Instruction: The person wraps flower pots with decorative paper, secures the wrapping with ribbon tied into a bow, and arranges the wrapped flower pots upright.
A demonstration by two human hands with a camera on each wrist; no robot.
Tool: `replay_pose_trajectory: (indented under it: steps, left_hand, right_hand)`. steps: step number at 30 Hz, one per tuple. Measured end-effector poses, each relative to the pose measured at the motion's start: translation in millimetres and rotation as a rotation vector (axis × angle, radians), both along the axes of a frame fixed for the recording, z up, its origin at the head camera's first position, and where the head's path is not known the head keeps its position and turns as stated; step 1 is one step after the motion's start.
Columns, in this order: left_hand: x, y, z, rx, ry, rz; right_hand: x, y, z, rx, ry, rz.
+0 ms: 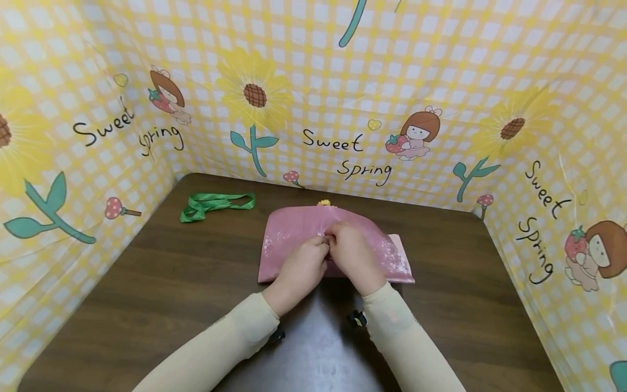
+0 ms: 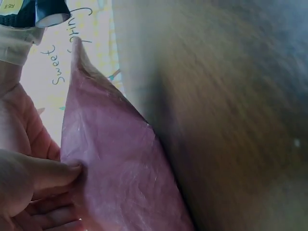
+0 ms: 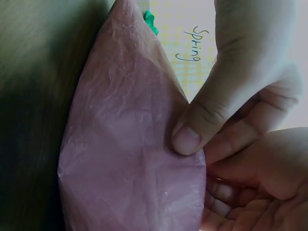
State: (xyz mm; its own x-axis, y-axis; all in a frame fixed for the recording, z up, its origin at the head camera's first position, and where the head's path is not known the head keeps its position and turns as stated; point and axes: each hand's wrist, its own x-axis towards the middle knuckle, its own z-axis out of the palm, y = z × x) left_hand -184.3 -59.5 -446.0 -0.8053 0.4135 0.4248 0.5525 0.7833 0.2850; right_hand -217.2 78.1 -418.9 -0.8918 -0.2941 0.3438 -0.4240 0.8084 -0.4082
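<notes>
A shiny pink wrapping sheet [image 1: 289, 228], creased and folded up, stands in front of me on the table. My left hand [image 1: 301, 267] and right hand [image 1: 350, 250] meet at its middle. In the left wrist view, the left thumb [image 2: 53, 174] presses on the sheet's edge, with fingers behind. The right thumb [image 3: 187, 137] lies on the near face of the sheet in the right wrist view, pinching the edge against the fingers. Just past the sheet's top edge, a small yellow flower [image 1: 325, 203] peeks out; whatever is behind the sheet is hidden.
A looped green ribbon [image 1: 215, 202] lies at the table's back left. At the sheet's right side shows a paler pink corner [image 1: 399, 247]. Yellow checked cloth [image 1: 333, 98] walls the brown table [image 1: 147, 283] at the back and both sides.
</notes>
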Motion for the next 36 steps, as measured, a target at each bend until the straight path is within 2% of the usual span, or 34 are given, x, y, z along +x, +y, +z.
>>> replay_pose_trajectory:
  steps: [3, 8, 14, 17, 19, 23, 26, 28, 30, 32, 34, 36]
  left_hand:
    - [2.3, -4.3, 1.3, 0.037, -0.051, 0.013]
    - [9.5, -16.2, 2.3, 0.11, -0.143, -0.005]
    - [26.4, -31.6, 2.5, 0.159, -0.171, -0.005]
    - [32.2, -40.3, 5.6, 0.2, -0.182, 0.042]
    - [32.3, -48.5, 8.2, 0.236, -0.181, 0.095]
    - [24.8, -73.5, 12.0, 0.289, -0.213, 0.258]
    - [16.5, -95.3, 9.6, 0.242, -0.337, 0.357]
    - [12.5, -107.8, 6.5, 0.181, -0.463, 0.377]
    - [10.4, -117.8, 2.2, 0.112, -0.585, 0.37]
    - [10.3, -124.8, -2.1, 0.085, -0.702, 0.355]
    - [11.7, -128.6, -6.3, 0.088, -0.793, 0.336]
    - [12.9, -130.3, -9.7, 0.124, -0.852, 0.319]
  right_hand:
    - [1.3, -3.6, -2.3, 0.023, 0.041, -0.005]
    - [4.1, -6.1, -4.6, 0.063, 0.074, -0.049]
    - [10.0, -10.6, -8.3, 0.097, 0.12, -0.091]
    - [12.6, -14.7, -12.9, 0.121, 0.177, -0.115]
    - [13.9, -17.8, -16.3, 0.151, 0.222, -0.127]
    - [16.3, -25.3, -20.7, 0.237, 0.282, -0.128]
    - [18.2, -30.1, -22.6, 0.287, 0.307, -0.138]
    - [19.1, -32.1, -23.3, 0.296, 0.318, -0.154]
    - [19.9, -33.1, -23.9, 0.288, 0.327, -0.172]
    - [20.9, -33.5, -24.3, 0.282, 0.325, -0.186]
    - [21.3, -33.3, -24.8, 0.29, 0.321, -0.197]
    - [21.6, -32.7, -24.7, 0.305, 0.315, -0.207]
